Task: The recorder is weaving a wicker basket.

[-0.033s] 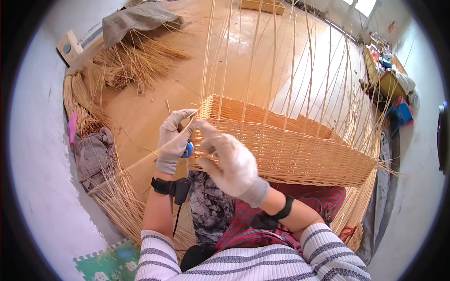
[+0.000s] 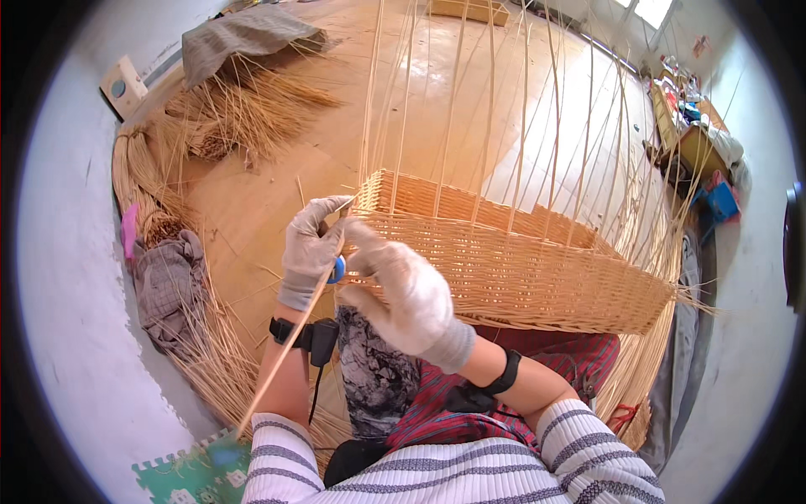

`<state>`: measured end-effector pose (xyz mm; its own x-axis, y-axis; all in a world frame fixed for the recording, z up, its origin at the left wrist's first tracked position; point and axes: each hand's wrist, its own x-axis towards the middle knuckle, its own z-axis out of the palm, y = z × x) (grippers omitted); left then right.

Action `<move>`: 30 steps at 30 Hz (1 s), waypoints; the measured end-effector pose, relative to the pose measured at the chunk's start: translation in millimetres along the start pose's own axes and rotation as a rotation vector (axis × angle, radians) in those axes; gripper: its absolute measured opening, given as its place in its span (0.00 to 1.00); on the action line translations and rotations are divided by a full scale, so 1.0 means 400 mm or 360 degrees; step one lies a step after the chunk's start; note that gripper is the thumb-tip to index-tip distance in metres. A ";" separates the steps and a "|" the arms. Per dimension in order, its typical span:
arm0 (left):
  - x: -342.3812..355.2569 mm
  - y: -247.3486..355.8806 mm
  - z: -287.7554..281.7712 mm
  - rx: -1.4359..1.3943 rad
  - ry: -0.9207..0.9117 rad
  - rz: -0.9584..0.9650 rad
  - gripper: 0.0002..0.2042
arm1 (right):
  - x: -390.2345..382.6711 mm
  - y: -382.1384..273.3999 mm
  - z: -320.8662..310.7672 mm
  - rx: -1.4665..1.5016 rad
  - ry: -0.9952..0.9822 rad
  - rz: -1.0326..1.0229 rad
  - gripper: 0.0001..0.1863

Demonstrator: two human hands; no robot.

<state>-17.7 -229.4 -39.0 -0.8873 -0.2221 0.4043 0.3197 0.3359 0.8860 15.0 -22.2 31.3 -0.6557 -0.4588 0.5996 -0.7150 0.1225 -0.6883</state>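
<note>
A woven wicker basket (image 2: pixel 520 273) rests across my lap, its tall upright stakes (image 2: pixel 449 118) rising from the rim. At its left corner my gloved left hand (image 2: pixel 309 252) is closed, pinching a pale wicker rod (image 2: pixel 285 351) that slants down over my left forearm. Just to the right is my gloved right hand (image 2: pixel 410 290): its forefinger reaches the rod by the corner, while the thumb stands apart, so the hand looks open. A small round blue object (image 2: pixel 337 270) shows beside my left palm; its kind is unclear.
Bundles of rods (image 2: pixel 243 113) lie at the far left under a grey cloth (image 2: pixel 252 38). More loose rods (image 2: pixel 222 357) and a crumpled dark cloth (image 2: pixel 170 286) are by the left wall. A cluttered shelf (image 2: pixel 701 151) and blue container (image 2: pixel 720 202) stand at the right.
The free end of the rod has swung from pointing out to the left to lying steeply down over my left forearm. My right hand has shifted slightly left.
</note>
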 end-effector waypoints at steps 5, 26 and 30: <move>0.019 -0.012 -0.024 -0.0114 -0.0243 -0.0393 0.15 | -0.005 0.011 0.030 -0.0032 -0.0170 -0.0174 0.16; 0.081 0.147 0.058 0.1120 -0.0282 -0.0148 0.28 | 0.190 0.273 -0.130 -0.0145 0.0713 0.0552 0.34; 0.072 0.110 0.054 0.1116 -0.0294 -0.0118 0.29 | -0.029 0.270 -0.202 -0.0126 0.0699 0.0612 0.19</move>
<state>-36.4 -201.4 6.7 -0.9598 -0.1295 0.2492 0.0234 0.8473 0.5306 -74.3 67.5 -17.1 -0.8984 0.0367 0.4376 -0.4110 0.2808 -0.8673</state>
